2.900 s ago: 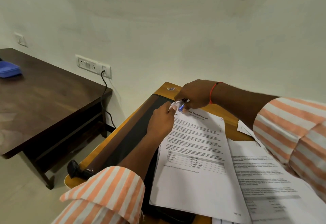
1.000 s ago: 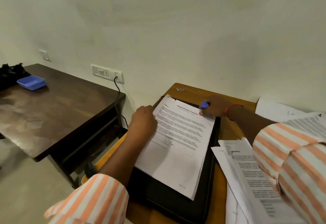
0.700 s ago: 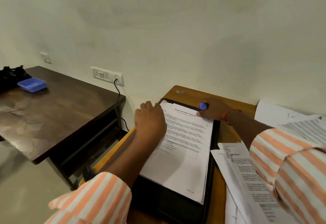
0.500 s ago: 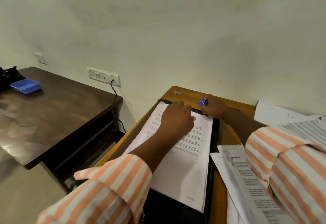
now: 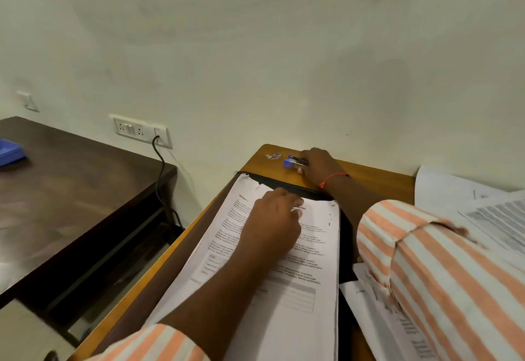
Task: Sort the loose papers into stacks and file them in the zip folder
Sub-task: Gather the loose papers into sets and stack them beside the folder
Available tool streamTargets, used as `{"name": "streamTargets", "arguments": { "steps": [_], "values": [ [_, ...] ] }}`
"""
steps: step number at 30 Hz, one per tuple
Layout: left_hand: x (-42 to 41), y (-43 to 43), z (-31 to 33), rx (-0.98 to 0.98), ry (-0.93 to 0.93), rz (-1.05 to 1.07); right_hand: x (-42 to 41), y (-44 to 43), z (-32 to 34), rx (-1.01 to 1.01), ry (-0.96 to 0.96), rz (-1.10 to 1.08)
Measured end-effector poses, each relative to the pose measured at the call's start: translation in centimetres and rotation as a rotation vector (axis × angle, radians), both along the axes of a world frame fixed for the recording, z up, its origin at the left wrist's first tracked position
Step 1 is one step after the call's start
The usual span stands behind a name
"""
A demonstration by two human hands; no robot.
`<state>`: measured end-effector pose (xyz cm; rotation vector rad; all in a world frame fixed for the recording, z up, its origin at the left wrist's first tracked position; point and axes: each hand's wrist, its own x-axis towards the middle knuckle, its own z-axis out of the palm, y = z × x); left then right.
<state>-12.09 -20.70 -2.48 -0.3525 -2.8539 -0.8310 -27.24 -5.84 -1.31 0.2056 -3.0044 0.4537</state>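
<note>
Far left: a dark counter [image 5: 71, 190] carries a blue tray [image 5: 10, 151]. Centre: 1 stack of papers [image 5: 298, 303] lies on the black zip folder [image 5: 301, 190], which lies flat on the light counter [image 5: 369, 178]. The left hand [image 5: 272, 218] rests on the stack near its far edge, fingers curled; whether they pinch a sheet cannot be determined. Beyond the folder, the right hand [image 5: 318, 167] grips a small blue stapler [image 5: 294, 161], fingers curled round it. Right: loose papers [image 5: 483, 210] lie overlapped and askew. Assessment: 1 stack is assembled but not enclosed; the loose papers require sorting, filing and zipping.
</note>
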Motion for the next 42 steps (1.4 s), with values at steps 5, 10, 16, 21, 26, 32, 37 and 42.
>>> {"name": "streamTargets", "arguments": {
  "steps": [5,10,16,21,26,32,37,42],
  "values": [
    [-0.7,0.0,-0.8,0.015,0.002,0.004,-2.8,-0.5,-1.2,0.032,0.032,-0.028],
    [-1.0,0.0,-1.2,0.005,-0.006,-0.001,-4.1,-0.3,-1.6,-0.009,0.037,-0.01],
    [-0.9,-0.4,-0.9,0.021,0.002,-0.025,-1.4,2.1,-0.4,-0.062,0.041,-0.07],
    [0.0,-0.3,-0.3,-0.055,0.031,-0.027,6.0,5.9,1.3,0.018,0.028,-0.048],
    [2.7,0.7,1.3,-0.221,0.129,-0.025,16.2,8.8,2.4,0.13,0.02,0.02],
    [6.8,4.5,3.7,-0.21,0.127,-0.044,25.5,13.7,2.4,0.182,-0.021,-0.048],
    [11.1,11.7,3.0,-0.161,0.055,-0.265,30.9,16.6,1.3,0.186,0.007,-0.157],
    [11.4,15.4,1.1,-0.209,0.054,-0.213,32.9,18.6,-0.9,0.07,0.044,-0.336]
  ]
}}
